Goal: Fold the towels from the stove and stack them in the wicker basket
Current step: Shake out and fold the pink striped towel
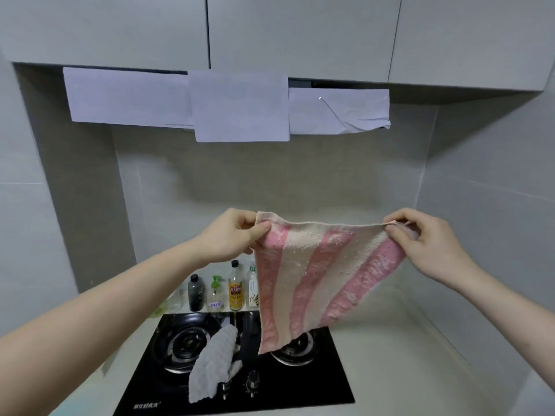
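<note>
A pink and cream striped towel hangs spread in the air above the stove. My left hand pinches its upper left corner and my right hand pinches its upper right corner, so the top edge is stretched between them. Below, a grey ribbed towel lies crumpled on the black glass stove, between the two burners and over the knobs. The wicker basket is not in view.
Several bottles stand in a row against the back wall behind the stove. White paper sheets hang from the hood overhead. Pale countertop runs to the right of the stove, with walls close on both sides.
</note>
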Action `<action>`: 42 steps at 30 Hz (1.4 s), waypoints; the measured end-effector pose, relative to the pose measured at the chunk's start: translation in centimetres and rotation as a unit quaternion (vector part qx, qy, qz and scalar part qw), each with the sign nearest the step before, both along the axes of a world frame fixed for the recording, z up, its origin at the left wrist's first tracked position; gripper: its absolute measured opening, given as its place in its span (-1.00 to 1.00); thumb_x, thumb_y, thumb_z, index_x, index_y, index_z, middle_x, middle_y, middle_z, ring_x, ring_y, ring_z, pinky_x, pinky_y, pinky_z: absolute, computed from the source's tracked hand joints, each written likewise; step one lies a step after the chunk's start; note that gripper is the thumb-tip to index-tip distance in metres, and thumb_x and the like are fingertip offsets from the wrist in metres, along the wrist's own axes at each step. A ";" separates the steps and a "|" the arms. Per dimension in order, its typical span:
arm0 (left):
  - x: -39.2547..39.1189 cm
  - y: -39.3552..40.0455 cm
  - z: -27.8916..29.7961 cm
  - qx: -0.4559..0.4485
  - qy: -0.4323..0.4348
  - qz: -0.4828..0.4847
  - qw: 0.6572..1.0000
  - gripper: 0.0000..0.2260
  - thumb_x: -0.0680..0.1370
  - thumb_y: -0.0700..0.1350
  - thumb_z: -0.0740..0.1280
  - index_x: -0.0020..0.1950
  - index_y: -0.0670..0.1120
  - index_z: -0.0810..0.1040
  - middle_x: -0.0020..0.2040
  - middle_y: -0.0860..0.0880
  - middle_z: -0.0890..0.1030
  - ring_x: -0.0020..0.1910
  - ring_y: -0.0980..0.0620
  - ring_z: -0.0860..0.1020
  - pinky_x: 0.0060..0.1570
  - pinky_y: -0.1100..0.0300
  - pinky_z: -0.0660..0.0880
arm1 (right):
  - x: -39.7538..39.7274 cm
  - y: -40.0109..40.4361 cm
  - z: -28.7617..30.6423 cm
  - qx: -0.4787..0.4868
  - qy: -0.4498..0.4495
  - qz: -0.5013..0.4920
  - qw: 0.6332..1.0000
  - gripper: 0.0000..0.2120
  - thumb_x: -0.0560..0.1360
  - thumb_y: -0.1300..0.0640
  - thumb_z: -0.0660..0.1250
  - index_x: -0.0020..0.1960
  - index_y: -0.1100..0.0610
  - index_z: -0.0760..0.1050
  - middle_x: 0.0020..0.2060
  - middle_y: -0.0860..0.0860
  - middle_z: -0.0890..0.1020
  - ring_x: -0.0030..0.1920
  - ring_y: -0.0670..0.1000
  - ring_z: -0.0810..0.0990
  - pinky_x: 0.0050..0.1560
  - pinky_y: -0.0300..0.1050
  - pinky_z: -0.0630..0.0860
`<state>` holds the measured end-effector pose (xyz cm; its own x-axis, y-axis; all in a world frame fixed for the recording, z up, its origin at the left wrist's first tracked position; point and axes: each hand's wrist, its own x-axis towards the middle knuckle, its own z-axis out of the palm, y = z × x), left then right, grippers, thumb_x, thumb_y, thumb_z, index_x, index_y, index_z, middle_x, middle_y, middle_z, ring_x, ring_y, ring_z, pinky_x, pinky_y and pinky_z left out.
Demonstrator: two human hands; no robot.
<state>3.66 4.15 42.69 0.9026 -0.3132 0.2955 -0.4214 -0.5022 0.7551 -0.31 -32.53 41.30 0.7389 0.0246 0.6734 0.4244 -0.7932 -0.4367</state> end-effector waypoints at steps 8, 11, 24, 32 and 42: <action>-7.0 4.6 -13.0 0.122 0.188 -0.083 0.971 -0.61 0.67 0.06 0.29 -0.05 -0.30 0.52 -0.16 -0.07 0.74 -0.16 -0.05 0.74 -0.19 0.07 0.59 | -7.4 0.9 -12.3 -0.015 0.214 0.051 0.975 -0.85 0.59 0.12 0.39 -0.04 -0.12 0.63 -0.13 -0.27 0.69 -0.05 -0.17 0.65 0.01 -0.23 0.53; -9.4 5.8 -18.3 0.129 0.264 -0.106 0.950 -0.63 0.67 0.02 0.29 -0.10 -0.30 0.46 -0.23 0.02 0.70 -0.18 -0.07 0.74 -0.23 0.08 0.53 | -9.9 1.6 -17.1 -0.006 0.300 0.076 0.951 -0.84 0.61 0.11 0.37 -0.03 -0.14 0.65 -0.09 -0.21 0.71 -0.02 -0.12 0.66 0.04 -0.12 0.56; -7.8 6.0 -33.1 0.142 0.256 -0.007 0.956 -0.58 0.64 -0.01 0.34 -0.27 -0.28 0.42 -0.28 -0.07 0.55 -0.27 0.00 0.72 -0.43 0.31 0.43 | -7.2 3.0 -32.0 0.066 0.409 0.014 0.910 -0.68 0.51 0.31 0.45 -0.09 -0.14 0.67 -0.14 -0.30 0.68 -0.08 -0.20 0.65 -0.08 -0.41 0.49; -0.3 3.9 -36.7 0.160 0.237 0.079 0.955 -0.61 0.62 0.06 0.32 -0.31 -0.11 0.36 -0.36 -0.01 0.56 -0.37 0.08 0.67 -0.18 0.06 0.58 | 1.3 2.0 -35.6 0.125 0.424 -0.005 0.897 -0.73 0.52 0.31 0.42 -0.08 -0.08 0.68 -0.21 -0.11 0.73 -0.19 -0.19 0.67 -0.18 -0.32 0.54; 7.8 0.1 -41.2 0.239 0.265 0.158 0.921 -0.68 0.59 0.07 0.24 -0.30 -0.05 0.41 -0.34 -0.01 0.57 -0.31 0.03 0.55 -0.23 0.09 0.49 | 10.8 -0.2 -43.6 0.128 0.469 -0.040 0.873 -0.68 0.50 0.33 0.36 -0.12 -0.09 0.66 -0.21 -0.12 0.72 -0.17 -0.13 0.70 -0.03 -0.04 0.64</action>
<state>11.50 4.25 1.53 0.9489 0.0094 -0.3154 0.1662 -0.8646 0.4741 10.47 -32.70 -2.28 0.9606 -0.1154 -0.2527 -0.2675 -0.6292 -0.7297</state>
